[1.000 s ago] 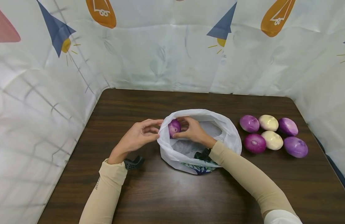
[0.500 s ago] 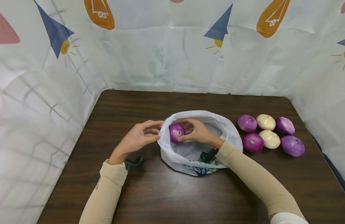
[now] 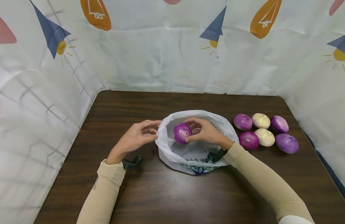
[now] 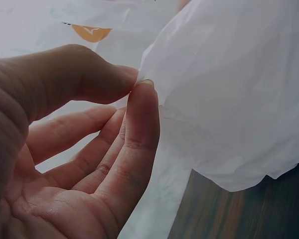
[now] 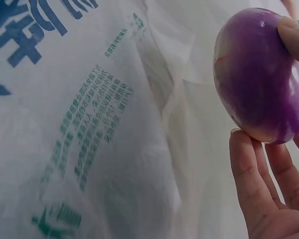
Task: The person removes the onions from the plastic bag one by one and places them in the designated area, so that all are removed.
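Note:
A white plastic bag [image 3: 168,157] with green and blue print stands with its mouth spread wide on the dark wooden table. My left hand [image 3: 136,137] pinches the left side of its rim between thumb and index finger, as the left wrist view shows close up. Inside the mouth, my right hand [image 3: 207,132] holds a glossy purple onion [image 3: 182,133] between thumb and fingertips. In the right wrist view the onion [image 5: 254,74] is near the bag's printed inner wall [image 5: 104,164]. No other onion shows in the visible part of the bag.
Right of the bag, several onions lie in two rows: purple ones such as the front right onion [image 3: 286,143] and two pale ones, including the rear pale onion [image 3: 260,120]. The table [image 3: 139,105] meets a printed white curtain [image 3: 150,62] at the back and sides.
My right hand has brought the purple onion away from the bag's left wall, rightward to the middle of the mouth, and more of it shows. The left hand keeps its pinch on the rim.

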{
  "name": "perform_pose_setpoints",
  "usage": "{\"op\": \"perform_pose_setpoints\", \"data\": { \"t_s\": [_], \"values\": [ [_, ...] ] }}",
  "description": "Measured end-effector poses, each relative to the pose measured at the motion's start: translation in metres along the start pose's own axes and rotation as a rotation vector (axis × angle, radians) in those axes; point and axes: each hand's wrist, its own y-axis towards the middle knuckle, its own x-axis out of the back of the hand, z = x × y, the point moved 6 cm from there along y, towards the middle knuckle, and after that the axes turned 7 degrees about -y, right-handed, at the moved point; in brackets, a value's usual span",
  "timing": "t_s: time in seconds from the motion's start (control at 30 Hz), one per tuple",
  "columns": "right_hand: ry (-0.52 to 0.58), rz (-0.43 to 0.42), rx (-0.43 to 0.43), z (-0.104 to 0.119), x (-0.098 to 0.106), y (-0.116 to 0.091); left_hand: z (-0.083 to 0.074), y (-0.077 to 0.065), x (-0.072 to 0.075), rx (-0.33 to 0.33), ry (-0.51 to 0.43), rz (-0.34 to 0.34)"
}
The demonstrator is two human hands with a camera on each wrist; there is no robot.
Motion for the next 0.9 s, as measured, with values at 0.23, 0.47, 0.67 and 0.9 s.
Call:
{"op": "perform_pose_setpoints", "data": {
  "t_s": [0.23, 0.47, 0.67, 0.9],
  "values": [
    [0.023, -0.024, -0.005, 0.000, 0.018, -0.018, 0.002, 0.001, -0.001, -0.014, 0.002, 0.003],
    [0.023, -0.055, 0.019, -0.002, 0.034, -0.036, 0.004, 0.002, 0.000, -0.012, 0.018, 0.005],
    [0.003, -0.084, 0.019, -0.004, 0.046, -0.051, 0.007, 0.002, 0.000, -0.009, 0.054, 0.003],
    [-0.029, -0.125, -0.021, -0.011, 0.061, -0.068, 0.007, 0.001, 0.001, 0.009, 0.061, -0.008]
  ]
}}
